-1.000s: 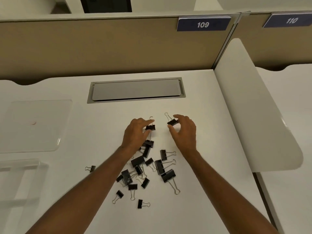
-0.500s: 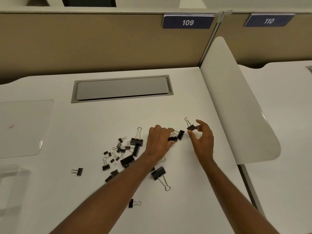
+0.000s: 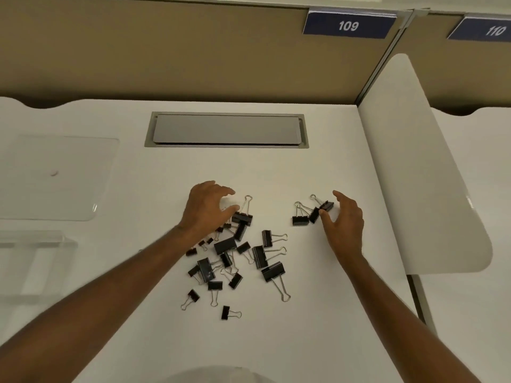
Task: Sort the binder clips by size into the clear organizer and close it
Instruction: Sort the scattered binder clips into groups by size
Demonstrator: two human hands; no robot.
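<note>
Right hand (image 3: 345,222) pinches medium binder clip (image 3: 326,206) beside two set apart toward desk's (image 3: 318,167) right edge; left hand (image 3: 206,210) spread, empty, over mixed clip pile (image 3: 235,258) mid-desk. Clear organizer (image 3: 30,244) at left edge: long carry risks dropped clips, tangled wire handles dragging wrong sizes

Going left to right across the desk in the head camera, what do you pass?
Clear lid → left hand → main clip pile → three separated clips → right hand → white divider.
</note>
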